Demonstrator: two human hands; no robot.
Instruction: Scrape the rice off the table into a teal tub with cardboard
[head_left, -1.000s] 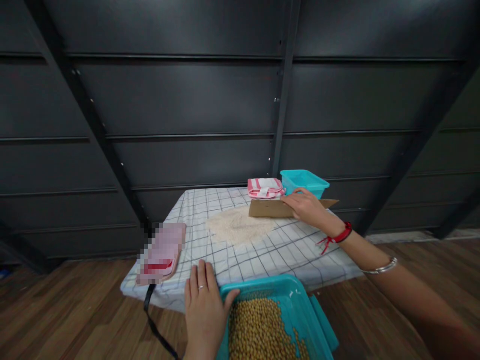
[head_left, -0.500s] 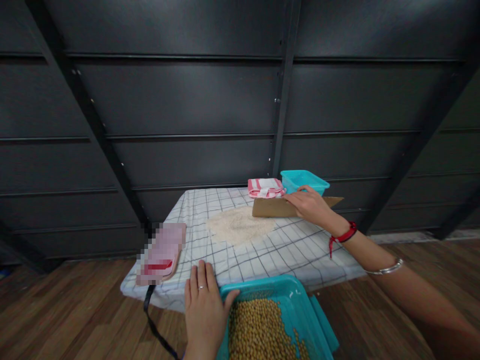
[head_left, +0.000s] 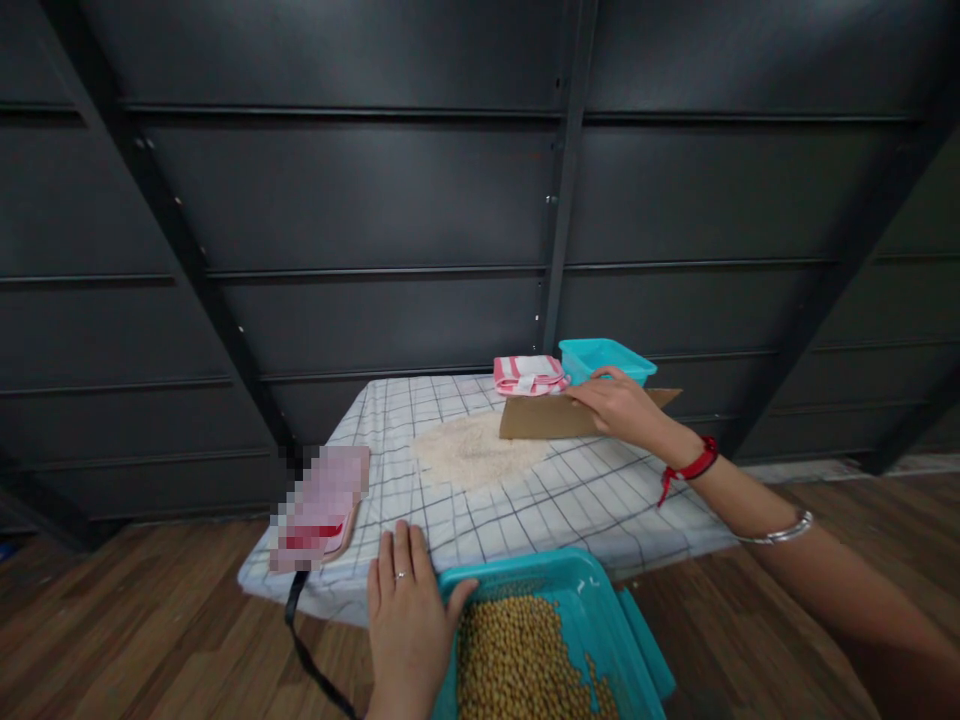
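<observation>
My right hand (head_left: 616, 405) pinches the top edge of a brown cardboard piece (head_left: 536, 418), which stands on edge on the checked cloth. Its left end meets a flat, pale spread of fine grain or powder (head_left: 480, 450). My left hand (head_left: 409, 610) lies flat, fingers stretched over the cloth's front edge and thumb on the rim of a teal basket (head_left: 585, 565). Inside that basket is a heap of yellowish soybeans (head_left: 517, 650). Part of the cardboard is hidden behind my right hand.
A folded red-and-white striped cloth (head_left: 529, 375) and a second turquoise basket (head_left: 607, 357) sit at the table's back right. On the left lies a pink phone (head_left: 330, 505), partly blurred, with a black strap (head_left: 304, 640). A dark panelled wall (head_left: 390, 200) rises behind the table.
The cardboard's left end has shifted very slightly left and down, and my right hand with it. My left hand stays in place on the basket's rim.
</observation>
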